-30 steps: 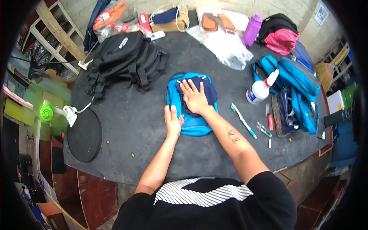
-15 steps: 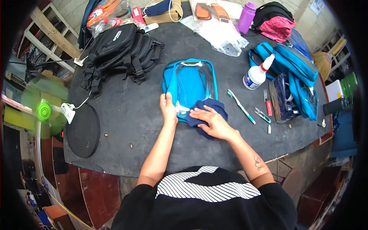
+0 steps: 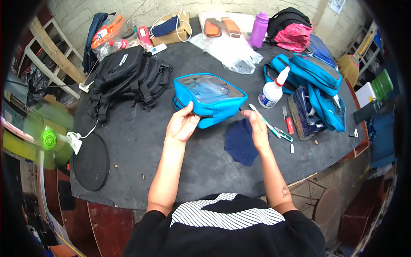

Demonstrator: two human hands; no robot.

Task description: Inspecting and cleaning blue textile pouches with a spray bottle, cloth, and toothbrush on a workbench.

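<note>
A turquoise pouch with a clear plastic top (image 3: 209, 88) is held up over the dark table, its front side facing me. My left hand (image 3: 182, 125) grips its near left corner, thumb on the outside and fingers partly under it. At the pouch's right corner, my right hand (image 3: 257, 128) has its fingertips closed on a small black zipper pull (image 3: 240, 110). Below that hand a navy cloth (image 3: 240, 145) lies crumpled on the table. Just beyond the right fingers is a toothbrush (image 3: 265, 121), partly hidden by them.
Right of the toothbrush lie thread snips (image 3: 283, 135) and a red cutter (image 3: 288, 121). A white squeeze bottle (image 3: 270, 93) stands near more turquoise bags (image 3: 319, 81). Black backpacks (image 3: 128, 81) rest at left, above a black disc (image 3: 90, 162). A green fan (image 3: 49, 139) spins at the left edge.
The pouch has been lifted and tilted, its front side now facing me. My right hand has left the navy cloth on the table and moved to the pouch's right corner.
</note>
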